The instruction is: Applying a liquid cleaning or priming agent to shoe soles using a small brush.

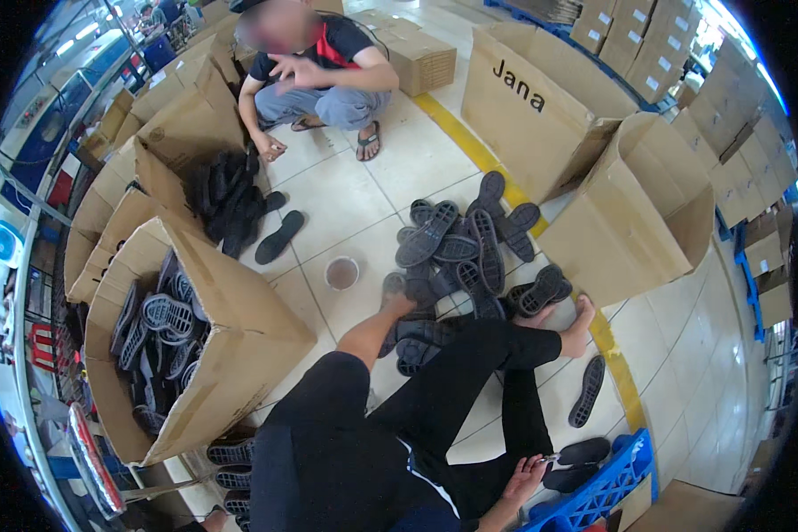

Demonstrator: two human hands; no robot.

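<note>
My left hand (401, 303) reaches forward to the near left side of a heap of dark rubber shoe soles (427, 239). Its fingers close on the edge of a greyish shoe sole (394, 284), partly hidden by the hand. Low on the right, beside my leg, my right hand (525, 479) pinches a small shiny metal tool (550, 458) whose kind is too small to make out. Just past that tool, two dark soles (583, 452) lie by a blue plastic pallet (625, 483). One more sole (587, 390) lies apart on the tiles.
A tall carton (266, 341) filled with soles stands at my left. Beyond the heap are a plastic tub (341, 273), a black pile of soles (226, 195) and a squatting person (328, 80). Large open cartons (612, 230) line the right, along a yellow floor stripe (618, 368).
</note>
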